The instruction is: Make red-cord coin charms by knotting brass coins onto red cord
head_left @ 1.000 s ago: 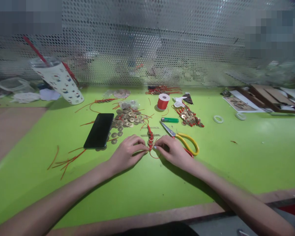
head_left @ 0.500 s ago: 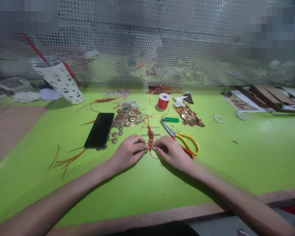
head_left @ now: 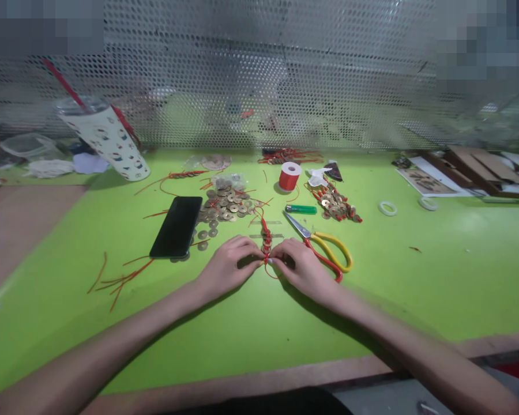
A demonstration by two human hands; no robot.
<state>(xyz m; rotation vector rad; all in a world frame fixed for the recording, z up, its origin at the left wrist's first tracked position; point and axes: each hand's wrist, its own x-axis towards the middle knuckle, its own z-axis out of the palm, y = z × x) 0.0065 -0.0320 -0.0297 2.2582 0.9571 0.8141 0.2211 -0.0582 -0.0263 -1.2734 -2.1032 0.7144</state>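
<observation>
A string of brass coins knotted on red cord lies upright in front of me on the green table. At its lower end my left hand pinches the red cord from the left. From the other side my right hand pinches the cord too, thumb against forefinger, the fingertips of both hands almost meeting. A thin loop of cord hangs below the fingers. Just right of my right hand lie scissors with one yellow and one red handle. Loose holed coins are heaped beyond my left hand.
A black phone rests left of the coins, red cord ends beside it. Farther back are a green lighter, a red cord spool, finished coin strings and a patterned cup. A perforated metal screen closes the back.
Both hands keep their pinch at the string's lower end, the fingertips slightly closer together. The whole view has shifted a little.
</observation>
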